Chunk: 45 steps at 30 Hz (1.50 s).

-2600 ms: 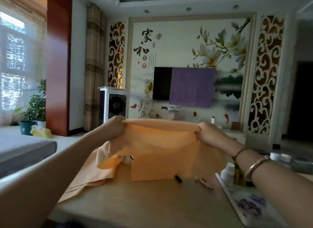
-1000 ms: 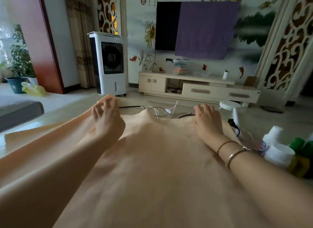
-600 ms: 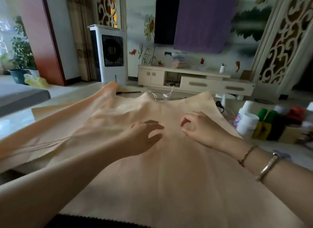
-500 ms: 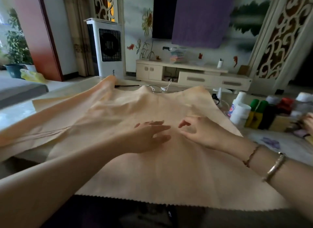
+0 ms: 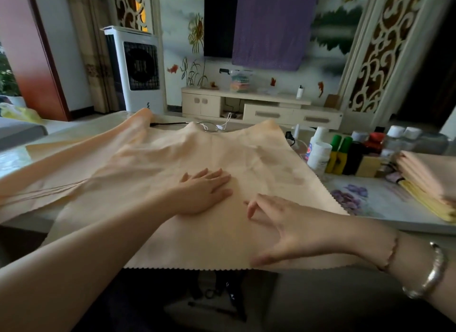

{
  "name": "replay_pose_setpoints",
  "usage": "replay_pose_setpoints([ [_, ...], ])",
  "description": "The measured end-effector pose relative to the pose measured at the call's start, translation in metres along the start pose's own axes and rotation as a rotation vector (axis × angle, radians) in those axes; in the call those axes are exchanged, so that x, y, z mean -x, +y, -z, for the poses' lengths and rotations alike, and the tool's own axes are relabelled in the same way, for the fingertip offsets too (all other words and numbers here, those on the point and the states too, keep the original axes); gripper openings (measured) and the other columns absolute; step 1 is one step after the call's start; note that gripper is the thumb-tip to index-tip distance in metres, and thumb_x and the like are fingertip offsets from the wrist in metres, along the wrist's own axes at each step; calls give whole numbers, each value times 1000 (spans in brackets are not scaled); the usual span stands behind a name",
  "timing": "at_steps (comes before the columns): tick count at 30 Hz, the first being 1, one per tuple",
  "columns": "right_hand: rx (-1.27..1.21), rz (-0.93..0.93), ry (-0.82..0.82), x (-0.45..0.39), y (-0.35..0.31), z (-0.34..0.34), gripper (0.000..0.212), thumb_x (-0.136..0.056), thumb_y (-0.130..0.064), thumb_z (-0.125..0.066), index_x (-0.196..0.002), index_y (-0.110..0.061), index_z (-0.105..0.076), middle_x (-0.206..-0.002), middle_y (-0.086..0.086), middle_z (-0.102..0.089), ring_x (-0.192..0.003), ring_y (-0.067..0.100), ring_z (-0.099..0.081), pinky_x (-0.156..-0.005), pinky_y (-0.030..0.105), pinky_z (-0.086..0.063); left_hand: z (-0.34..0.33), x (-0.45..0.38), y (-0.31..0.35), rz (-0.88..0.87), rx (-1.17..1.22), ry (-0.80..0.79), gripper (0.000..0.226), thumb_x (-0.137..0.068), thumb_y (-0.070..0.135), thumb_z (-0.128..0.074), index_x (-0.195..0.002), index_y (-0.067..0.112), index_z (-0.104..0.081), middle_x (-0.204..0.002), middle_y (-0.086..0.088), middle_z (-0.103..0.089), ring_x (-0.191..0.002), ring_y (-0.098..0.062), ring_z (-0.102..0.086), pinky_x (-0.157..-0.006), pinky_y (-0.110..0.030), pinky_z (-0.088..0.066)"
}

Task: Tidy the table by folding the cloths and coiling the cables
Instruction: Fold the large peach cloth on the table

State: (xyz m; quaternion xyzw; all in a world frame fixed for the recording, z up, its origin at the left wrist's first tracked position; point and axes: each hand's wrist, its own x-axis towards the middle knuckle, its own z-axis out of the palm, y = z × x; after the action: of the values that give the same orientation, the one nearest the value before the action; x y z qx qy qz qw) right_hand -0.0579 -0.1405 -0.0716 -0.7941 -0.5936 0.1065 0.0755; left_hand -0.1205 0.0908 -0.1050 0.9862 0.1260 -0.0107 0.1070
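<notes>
Peach cloth, thin and matte with a zigzag-cut hem, lies spread over the surface, its near edge hanging past the front. The left hand presses flat on it with straight fingers; the right hand rests just beside, fingers spread and lightly arched, holding nothing. Thin black and white cables lie tangled at the cloth's far edge. Folded cloths sit stacked at right, near plastic bottles
</notes>
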Motion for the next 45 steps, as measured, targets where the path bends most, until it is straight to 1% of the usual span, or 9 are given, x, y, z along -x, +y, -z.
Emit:
replay_pose_setpoints([
  [5, 190, 94, 16, 18, -5, -8, 60, -67, -51, -72, -105, -28, -31, -127, -4, -42, -114, 14, -40, -100, 30, -33, 3, -2, 6, 9, 71, 42, 54, -97, 55, -35, -148, 40, -26, -159, 13, -14, -148, -18, -9, -119, -49, -5],
  [9, -52, 10, -25, 20, -10, 7, 29, -72, -34, -61, -92, -32, -40, -109, -9, -54, -101, 17, -52, -86, 33, -45, 12, 8, 22, -146, 324, 146, 31, -97, 27, -54, -126, 20, -63, -134, 4, -57, -129, -13, -48, -105, -20, -31],
  [13, -150, -13, 42, 11, -5, 28, 4, -87, -24, -59, -87, -27, -57, -104, -2, -66, -101, 12, -60, -89, 32, -47, 34, 33, 43, -156, 528, 51, 43, -94, 49, -44, -109, 20, -73, -113, 9, -69, -108, -9, -61, -94, -26, -46],
  [17, -178, -43, 229, 2, -4, 46, 7, -92, -30, -60, -90, -24, -61, -86, -11, -62, -82, -5, -56, -68, 12, -42, 61, 63, 49, -240, 428, -1, 57, -76, 78, -46, -97, 33, -73, -98, 19, -71, -87, 5, -65, -82, -21, -51],
  [23, -216, -154, 363, -7, -5, 70, 8, -96, -30, -54, -93, -23, -58, -82, -6, -64, -76, 5, -58, -71, 27, -45, 87, 94, 5, -44, -289, 179, 11, -73, 29, -49, -78, 35, -57, -76, 10, -61, -71, -8, -60, -65, -32, -55],
  [30, -188, -267, 279, -10, -16, 85, 15, -100, -25, -45, -100, -12, -53, -102, 6, -59, -93, 19, -54, -79, 30, -44, 126, 111, -34, 168, 110, 172, 10, -87, 2, -50, -86, 7, -58, -92, 0, -53, -79, -13, -55, -74, -30, -48],
  [37, -299, -237, -187, -8, -4, 93, 13, -97, -24, -55, -84, -23, -56, -82, -8, -56, -65, -8, -52, -64, 9, -41, 134, 112, -44, 250, 1, -322, 21, -98, 27, -42, -94, 24, -62, -88, 5, -60, -78, -14, -54, -80, -28, -45],
  [41, 14, -273, -103, -39, 12, 77, 11, -94, -24, -57, -84, -27, -56, -87, -9, -56, -87, 5, -55, -79, 22, -44, 116, 93, -68, 263, -114, -276, 13, -93, 23, -50, -82, 29, -53, -83, 7, -54, -65, -6, -53, -59, -17, -46],
  [45, 227, -340, 114, -81, 27, 68, 16, -88, -17, -54, -77, -29, -57, -92, -5, -63, -97, 14, -59, -80, 29, -47, 114, 66, -96, 297, -216, -67, 25, -85, 13, -53, -65, 27, -48, -78, 4, -53, -72, -14, -48, -72, -29, -45],
])
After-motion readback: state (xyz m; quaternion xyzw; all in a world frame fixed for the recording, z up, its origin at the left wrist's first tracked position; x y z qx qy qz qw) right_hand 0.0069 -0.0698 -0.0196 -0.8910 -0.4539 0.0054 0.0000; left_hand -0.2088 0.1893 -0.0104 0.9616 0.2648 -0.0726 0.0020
